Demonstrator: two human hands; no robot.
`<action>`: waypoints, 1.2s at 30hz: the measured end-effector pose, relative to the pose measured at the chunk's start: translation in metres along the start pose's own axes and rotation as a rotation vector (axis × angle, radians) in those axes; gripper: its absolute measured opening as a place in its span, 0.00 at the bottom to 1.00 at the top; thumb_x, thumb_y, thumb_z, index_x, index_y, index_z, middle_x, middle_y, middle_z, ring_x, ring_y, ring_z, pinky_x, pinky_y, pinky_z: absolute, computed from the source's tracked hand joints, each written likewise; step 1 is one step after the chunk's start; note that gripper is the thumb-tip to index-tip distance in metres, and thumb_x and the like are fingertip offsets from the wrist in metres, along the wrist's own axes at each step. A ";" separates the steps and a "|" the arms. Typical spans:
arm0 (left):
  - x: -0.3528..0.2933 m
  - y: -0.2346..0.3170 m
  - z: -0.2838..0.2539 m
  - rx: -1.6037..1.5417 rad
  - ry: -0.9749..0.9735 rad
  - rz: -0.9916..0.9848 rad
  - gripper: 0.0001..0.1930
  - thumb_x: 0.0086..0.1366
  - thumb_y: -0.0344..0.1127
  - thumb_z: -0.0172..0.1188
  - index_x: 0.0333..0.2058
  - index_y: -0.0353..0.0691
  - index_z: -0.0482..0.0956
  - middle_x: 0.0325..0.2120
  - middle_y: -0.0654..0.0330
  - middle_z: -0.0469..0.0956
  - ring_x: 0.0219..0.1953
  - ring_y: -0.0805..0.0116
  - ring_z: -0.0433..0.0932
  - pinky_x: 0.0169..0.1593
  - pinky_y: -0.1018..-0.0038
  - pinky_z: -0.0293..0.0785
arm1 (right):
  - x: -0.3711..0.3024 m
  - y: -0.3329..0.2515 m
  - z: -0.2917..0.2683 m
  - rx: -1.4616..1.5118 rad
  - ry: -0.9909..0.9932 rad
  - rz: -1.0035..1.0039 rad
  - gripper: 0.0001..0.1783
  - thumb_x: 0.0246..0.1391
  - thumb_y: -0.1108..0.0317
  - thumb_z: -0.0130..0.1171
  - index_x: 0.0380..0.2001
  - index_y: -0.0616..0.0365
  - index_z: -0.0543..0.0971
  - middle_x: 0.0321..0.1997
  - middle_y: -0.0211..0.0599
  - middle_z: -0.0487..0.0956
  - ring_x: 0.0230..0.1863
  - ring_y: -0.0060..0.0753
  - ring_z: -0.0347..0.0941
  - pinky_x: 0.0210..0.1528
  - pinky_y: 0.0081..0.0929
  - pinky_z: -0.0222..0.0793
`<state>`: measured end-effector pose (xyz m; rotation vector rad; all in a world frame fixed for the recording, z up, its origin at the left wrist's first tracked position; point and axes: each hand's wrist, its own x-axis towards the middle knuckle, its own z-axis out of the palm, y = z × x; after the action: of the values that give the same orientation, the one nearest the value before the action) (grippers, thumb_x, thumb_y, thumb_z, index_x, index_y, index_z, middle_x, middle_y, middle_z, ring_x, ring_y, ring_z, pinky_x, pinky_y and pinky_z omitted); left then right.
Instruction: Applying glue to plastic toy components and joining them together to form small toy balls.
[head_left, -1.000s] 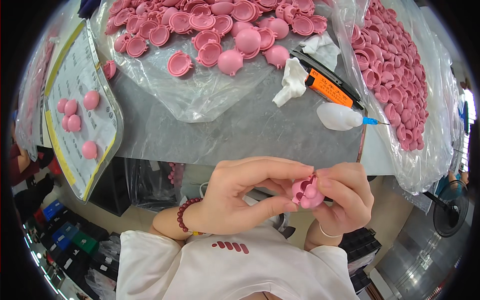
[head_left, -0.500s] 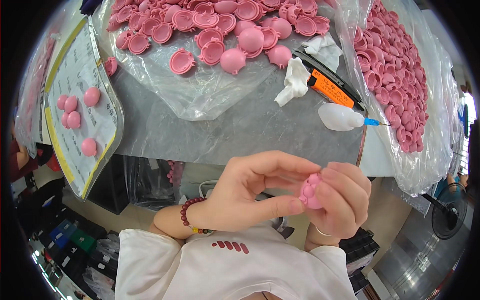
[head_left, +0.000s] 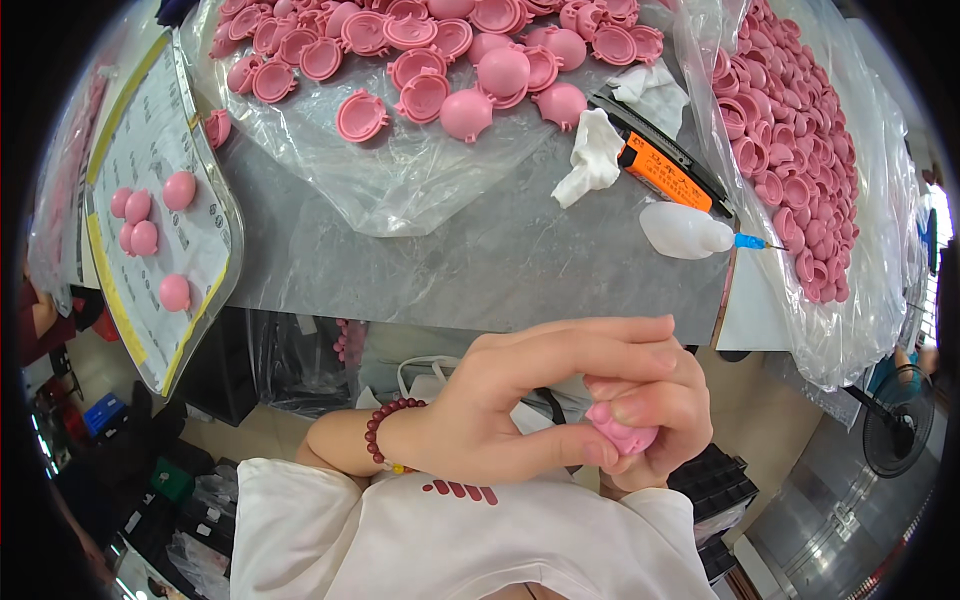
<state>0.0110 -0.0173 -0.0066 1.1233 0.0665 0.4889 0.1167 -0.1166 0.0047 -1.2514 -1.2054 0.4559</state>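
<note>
Both of my hands meet in front of my chest, closed around a small pink plastic ball (head_left: pixel 627 434) with little raised bumps. My right hand (head_left: pixel 680 400) curls around it, thumb pressed on its upper side. The left thumb presses the ball's near left side, while the fingers of my left hand (head_left: pixel 510 380) reach across and lie over the right fingers. Part of the ball is hidden behind the fingers. On the grey table beyond, a white squeeze bottle (head_left: pixel 685 231) with a blue needle tip lies on its side.
Loose pink half-shells (head_left: pixel 420 97) cover a clear plastic sheet (head_left: pixel 390 205) at the back. More shells (head_left: pixel 800 170) fill a bag at right. Several closed pink balls (head_left: pixel 174 292) rest on a yellow-edged tray (head_left: pixel 205 270) at left. Crumpled tissue (head_left: pixel 590 160) sits beside an orange-and-black object (head_left: pixel 665 175).
My hands have drawn slightly toward my body with the pink ball. The left fingers now extend over the right hand, and the right thumb has come down onto the ball.
</note>
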 end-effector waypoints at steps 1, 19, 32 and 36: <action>0.000 0.000 0.002 -0.002 -0.002 0.000 0.21 0.48 0.31 0.61 0.43 0.35 0.70 0.46 0.48 0.67 0.47 0.60 0.68 0.47 0.71 0.64 | 0.000 -0.001 0.001 -0.002 0.001 0.001 0.15 0.39 0.63 0.61 0.29 0.58 0.71 0.26 0.36 0.74 0.27 0.34 0.70 0.28 0.26 0.66; 0.003 0.008 -0.009 0.550 -0.049 0.189 0.29 0.39 0.46 0.67 0.38 0.32 0.72 0.35 0.49 0.71 0.39 0.60 0.72 0.38 0.70 0.69 | -0.017 0.001 0.007 0.466 0.332 0.325 0.34 0.36 0.48 0.62 0.38 0.64 0.61 0.27 0.40 0.72 0.28 0.29 0.70 0.29 0.23 0.64; -0.005 0.013 -0.012 -0.495 0.141 -0.208 0.26 0.38 0.39 0.70 0.33 0.29 0.71 0.26 0.50 0.74 0.30 0.65 0.74 0.34 0.76 0.69 | 0.028 0.032 -0.022 -0.611 0.333 0.373 0.22 0.34 0.68 0.63 0.37 0.62 0.72 0.31 0.28 0.71 0.28 0.21 0.61 0.28 0.17 0.54; -0.018 0.033 -0.031 -0.203 0.245 -0.071 0.26 0.38 0.44 0.70 0.31 0.30 0.72 0.24 0.51 0.74 0.26 0.68 0.72 0.28 0.78 0.66 | 0.026 0.029 -0.019 -0.295 0.490 0.335 0.13 0.44 0.69 0.56 0.33 0.66 0.71 0.32 0.37 0.74 0.31 0.24 0.67 0.34 0.17 0.62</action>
<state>-0.0259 0.0127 0.0054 0.8553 0.2640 0.5558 0.1520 -0.0947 -0.0066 -1.7119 -0.6612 0.1916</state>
